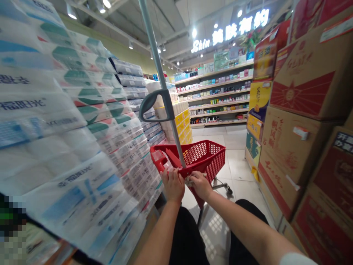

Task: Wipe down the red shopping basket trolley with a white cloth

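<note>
Left hand: fingers over near edge of red cart; right hand just beside, pinching pale crumpled cloth. Tissue packs left of hands, cartons right, stocked shelves beyond.

Right before me, a red plastic shopping cart stands on its wheeled metal frame, its basket open at the top, its sides pierced with rows of small holes, and a grey pole with a darker loop grip slanting up from its near side. Against its near rim I pinch a small, crumpled, pale cloth, mostly hidden beneath my right hand.
</note>
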Motion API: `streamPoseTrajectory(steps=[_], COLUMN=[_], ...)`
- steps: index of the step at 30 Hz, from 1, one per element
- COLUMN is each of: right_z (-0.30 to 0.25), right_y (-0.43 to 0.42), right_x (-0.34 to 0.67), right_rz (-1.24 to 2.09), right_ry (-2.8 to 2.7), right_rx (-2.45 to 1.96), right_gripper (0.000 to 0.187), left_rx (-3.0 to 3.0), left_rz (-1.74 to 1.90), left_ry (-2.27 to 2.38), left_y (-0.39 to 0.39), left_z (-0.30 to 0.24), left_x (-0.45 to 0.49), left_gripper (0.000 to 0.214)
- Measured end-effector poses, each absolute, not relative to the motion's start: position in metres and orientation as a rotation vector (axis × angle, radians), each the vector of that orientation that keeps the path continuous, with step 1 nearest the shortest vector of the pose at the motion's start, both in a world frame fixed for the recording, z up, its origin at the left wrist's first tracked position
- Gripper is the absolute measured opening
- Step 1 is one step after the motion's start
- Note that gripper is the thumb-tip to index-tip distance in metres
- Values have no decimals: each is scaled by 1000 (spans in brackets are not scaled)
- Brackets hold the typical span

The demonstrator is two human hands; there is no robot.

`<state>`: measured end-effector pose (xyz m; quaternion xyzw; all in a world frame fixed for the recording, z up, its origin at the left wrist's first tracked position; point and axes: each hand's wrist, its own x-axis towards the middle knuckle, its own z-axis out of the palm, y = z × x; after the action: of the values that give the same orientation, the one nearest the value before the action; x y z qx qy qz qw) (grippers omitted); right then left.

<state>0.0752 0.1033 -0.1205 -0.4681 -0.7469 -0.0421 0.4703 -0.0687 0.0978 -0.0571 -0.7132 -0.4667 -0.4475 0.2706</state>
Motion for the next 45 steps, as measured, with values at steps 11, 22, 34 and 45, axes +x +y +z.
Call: streamPoseTrajectory(steps=[11,22,34,45], right_z=[-139,-160,-114,-74], right_y=[101,105,103,111], right_x=[75,70,82,85], right_rz=[-1,291,217,88], right_ry=[-1747,-1422,-1267,-1687], right_rx=[-1262,-1172,-1107,-1024], right_gripper=[26,35,36,42], left_rx=[-1945,-1947,-1938,-1924], left_rz=[-1117,-1124,-1198,-1175], left_ry=[-1194,-1245,-1294,-1299], left_y=[97,95,98,95], left_z=[-68,-69,-72,-71], left_x=[-80,-76,-67,-66], left_gripper=[38,41,39,38])
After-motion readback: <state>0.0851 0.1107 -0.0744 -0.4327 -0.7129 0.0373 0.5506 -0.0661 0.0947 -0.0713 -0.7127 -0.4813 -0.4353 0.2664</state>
